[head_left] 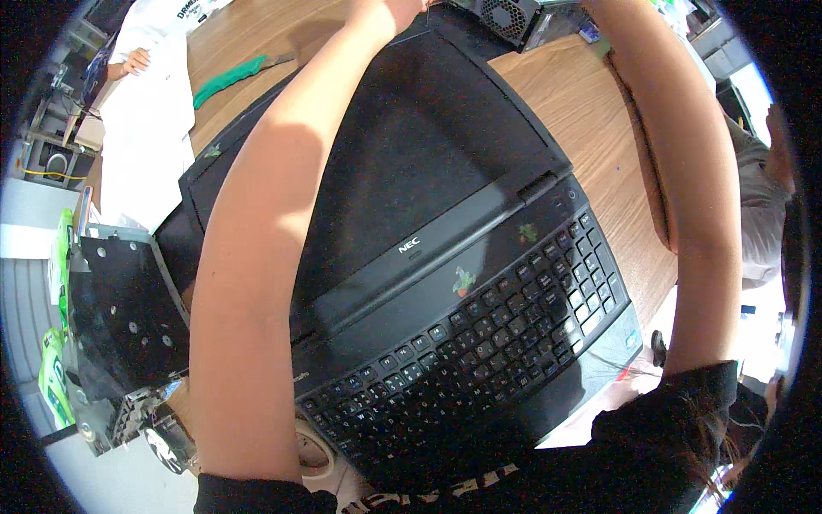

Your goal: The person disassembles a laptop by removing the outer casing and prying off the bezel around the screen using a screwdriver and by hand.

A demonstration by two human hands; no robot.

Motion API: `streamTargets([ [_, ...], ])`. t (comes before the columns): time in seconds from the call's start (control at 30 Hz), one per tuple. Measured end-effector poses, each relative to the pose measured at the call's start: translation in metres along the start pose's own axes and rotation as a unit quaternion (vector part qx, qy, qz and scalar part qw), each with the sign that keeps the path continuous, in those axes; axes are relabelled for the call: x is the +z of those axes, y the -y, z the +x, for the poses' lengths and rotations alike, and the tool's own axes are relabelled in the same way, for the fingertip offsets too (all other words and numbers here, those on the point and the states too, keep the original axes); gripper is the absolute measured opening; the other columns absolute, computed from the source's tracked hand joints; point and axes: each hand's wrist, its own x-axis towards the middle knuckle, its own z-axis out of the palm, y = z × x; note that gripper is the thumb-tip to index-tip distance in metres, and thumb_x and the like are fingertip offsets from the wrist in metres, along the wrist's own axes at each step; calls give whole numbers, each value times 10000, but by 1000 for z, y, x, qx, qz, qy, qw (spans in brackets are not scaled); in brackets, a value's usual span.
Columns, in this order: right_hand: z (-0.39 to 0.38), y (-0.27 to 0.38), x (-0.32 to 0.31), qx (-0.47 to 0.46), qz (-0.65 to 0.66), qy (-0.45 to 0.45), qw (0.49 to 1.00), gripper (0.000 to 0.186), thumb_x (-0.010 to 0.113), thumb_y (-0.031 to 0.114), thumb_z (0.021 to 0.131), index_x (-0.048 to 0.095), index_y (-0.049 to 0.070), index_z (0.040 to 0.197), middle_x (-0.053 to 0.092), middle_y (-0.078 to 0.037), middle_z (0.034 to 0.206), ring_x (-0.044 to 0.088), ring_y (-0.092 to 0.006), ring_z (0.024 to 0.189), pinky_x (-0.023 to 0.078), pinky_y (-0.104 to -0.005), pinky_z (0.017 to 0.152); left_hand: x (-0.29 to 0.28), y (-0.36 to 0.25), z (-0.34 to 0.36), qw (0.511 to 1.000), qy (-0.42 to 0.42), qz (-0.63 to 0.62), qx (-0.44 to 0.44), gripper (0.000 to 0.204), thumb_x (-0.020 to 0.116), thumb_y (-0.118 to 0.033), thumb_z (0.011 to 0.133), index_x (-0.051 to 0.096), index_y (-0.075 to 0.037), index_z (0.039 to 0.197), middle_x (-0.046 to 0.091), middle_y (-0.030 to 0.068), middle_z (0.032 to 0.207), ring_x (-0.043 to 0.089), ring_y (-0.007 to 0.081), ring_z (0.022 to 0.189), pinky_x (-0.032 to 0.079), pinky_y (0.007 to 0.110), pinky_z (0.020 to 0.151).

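Forearms rise from the lower edge on either side of the black open laptop lying on the wooden table, its keyboard nearest and dark screen beyond, while the left hand reaches the lid's far edge, grip unclear, and the right hand lies out of view.
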Motion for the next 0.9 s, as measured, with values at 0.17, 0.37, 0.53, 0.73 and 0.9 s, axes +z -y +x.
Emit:
streamTargets([
  [0.17,-10,1,-14,-90,124,-28,988,256,702,295,790,739,45,836,691,-174,735,681,-343,713,537,-420,718,0,2,-2,999,24,4,-34,180,699,-158,855,679,2,774,673,108,656,633,176,600,491,329,596],
  [0.37,-4,20,-20,74,-29,46,996,246,680,225,779,727,30,921,708,-177,859,687,-310,820,537,-408,742,6,5,1,999,20,3,-35,176,710,-168,849,673,-13,774,675,101,668,637,173,622,493,329,613],
  [0.53,-9,6,-7,-47,131,-21,990,202,659,149,784,719,32,938,699,-177,881,681,-301,846,528,-397,763,10,14,-2,998,42,11,-42,147,708,-155,845,676,-17,810,685,119,712,650,186,658,508,336,640],
  [0.73,-18,-9,-14,-92,232,32,968,220,669,134,795,719,37,986,699,-162,878,678,-283,809,526,-364,737,16,29,-9,997,65,-45,5,109,690,-125,815,693,-22,851,692,147,754,672,217,701,524,333,686],
  [0.9,-20,1,-13,52,138,-21,989,226,706,154,799,720,11,973,712,-170,899,679,-268,789,528,-369,718,18,28,-6,998,55,37,-4,115,692,-135,801,702,-21,809,698,162,772,678,259,707,527,353,694],
])
